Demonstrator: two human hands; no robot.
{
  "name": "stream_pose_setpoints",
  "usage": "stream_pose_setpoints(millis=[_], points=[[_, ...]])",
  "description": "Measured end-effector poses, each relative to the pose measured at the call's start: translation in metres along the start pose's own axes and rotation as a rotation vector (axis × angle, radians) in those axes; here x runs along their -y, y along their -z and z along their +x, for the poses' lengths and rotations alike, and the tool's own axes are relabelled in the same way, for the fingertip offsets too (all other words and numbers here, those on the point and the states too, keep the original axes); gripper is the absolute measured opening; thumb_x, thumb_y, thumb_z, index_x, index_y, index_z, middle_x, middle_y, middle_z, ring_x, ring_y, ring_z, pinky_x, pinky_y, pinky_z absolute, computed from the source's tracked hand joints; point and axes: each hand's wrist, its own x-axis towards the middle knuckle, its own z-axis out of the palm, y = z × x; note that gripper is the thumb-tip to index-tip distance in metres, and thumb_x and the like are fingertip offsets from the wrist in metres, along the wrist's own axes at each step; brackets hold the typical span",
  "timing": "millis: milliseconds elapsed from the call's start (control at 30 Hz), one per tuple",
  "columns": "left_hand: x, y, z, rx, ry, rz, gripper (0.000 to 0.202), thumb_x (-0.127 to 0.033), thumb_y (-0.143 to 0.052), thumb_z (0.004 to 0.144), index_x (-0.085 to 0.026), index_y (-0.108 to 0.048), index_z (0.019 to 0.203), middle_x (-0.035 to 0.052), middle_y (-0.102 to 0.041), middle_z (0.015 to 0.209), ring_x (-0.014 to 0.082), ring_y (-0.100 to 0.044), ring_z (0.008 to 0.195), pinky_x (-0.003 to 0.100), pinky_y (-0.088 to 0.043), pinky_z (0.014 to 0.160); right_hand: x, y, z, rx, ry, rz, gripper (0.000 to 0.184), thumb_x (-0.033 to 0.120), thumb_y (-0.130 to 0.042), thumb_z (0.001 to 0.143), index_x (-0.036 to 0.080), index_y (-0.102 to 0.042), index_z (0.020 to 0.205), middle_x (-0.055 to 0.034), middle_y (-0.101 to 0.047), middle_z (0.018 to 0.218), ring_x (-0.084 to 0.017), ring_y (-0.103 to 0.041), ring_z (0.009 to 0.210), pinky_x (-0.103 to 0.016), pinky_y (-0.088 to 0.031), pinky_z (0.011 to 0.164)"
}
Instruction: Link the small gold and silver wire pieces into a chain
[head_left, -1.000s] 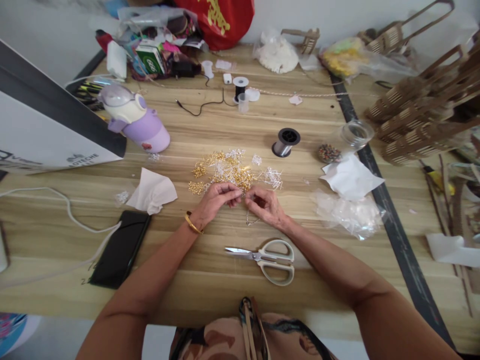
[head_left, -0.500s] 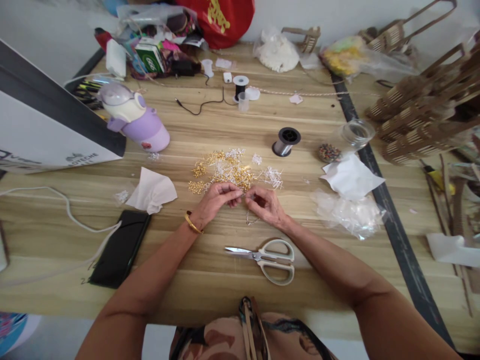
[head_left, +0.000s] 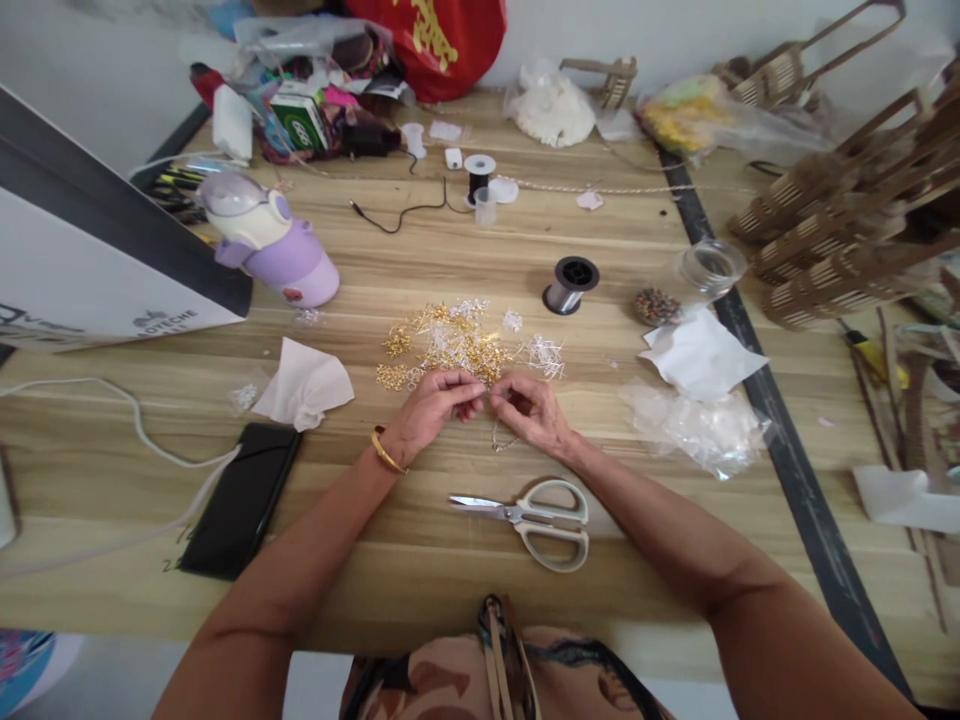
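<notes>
My left hand [head_left: 444,405] and my right hand [head_left: 531,410] meet fingertip to fingertip over the wooden table, both pinched closed. A thin chain [head_left: 504,443] hangs below my right fingers, its upper end hidden in the pinch. What my left fingertips hold is too small to make out. Just beyond my hands lies a heap of gold and silver jewelry findings [head_left: 465,345], with silver pins [head_left: 545,355] at its right side. Scissors [head_left: 517,515] with white handles lie on the table below my hands, blades pointing left.
A wire spool [head_left: 571,285] stands beyond the heap. To the right are a glass jar with beads [head_left: 660,305], white paper [head_left: 699,350] and clear plastic bags [head_left: 709,430]. Leftward lie a black phone [head_left: 240,500], a tissue [head_left: 304,385] and a purple bottle [head_left: 289,255].
Both hands stay nearly still, fingertips together, with the chain hanging in the same spot. The view has shifted very slightly.
</notes>
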Motion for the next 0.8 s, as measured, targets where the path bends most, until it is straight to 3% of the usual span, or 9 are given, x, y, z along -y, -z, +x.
stream_pose_setpoints(millis=[300, 800], points=[[0.0003, -0.0034, 0.0001, -0.044, 0.103, -0.137, 0.023, -0.027, -0.079, 0.064, -0.011, -0.064, 0.070, 0.0005, -0.062, 0.059, 0.0070, -0.053, 0.050, 0.020, -0.036, 0.049, 0.0000, -0.0003, -0.0005, -0.003, 0.000, -0.015, 0.010, 0.023, -0.055, 0.083, 0.015, -0.058, 0.077, 0.0023, -0.051, 0.062, -0.007, -0.041, 0.051, -0.020, -0.032, 0.047], [0.0028, -0.0017, 0.0019, -0.035, 0.095, -0.139, 0.021, -0.026, -0.077, 0.065, -0.011, -0.064, 0.070, 0.0003, -0.061, 0.058, 0.0066, -0.052, 0.049, 0.019, -0.037, 0.048, -0.0004, -0.0003, -0.0004, 0.018, 0.001, -0.016, 0.008, 0.020, -0.054, 0.082, 0.016, -0.057, 0.076, 0.0023, -0.052, 0.062, -0.007, -0.042, 0.052, -0.020, -0.032, 0.048]])
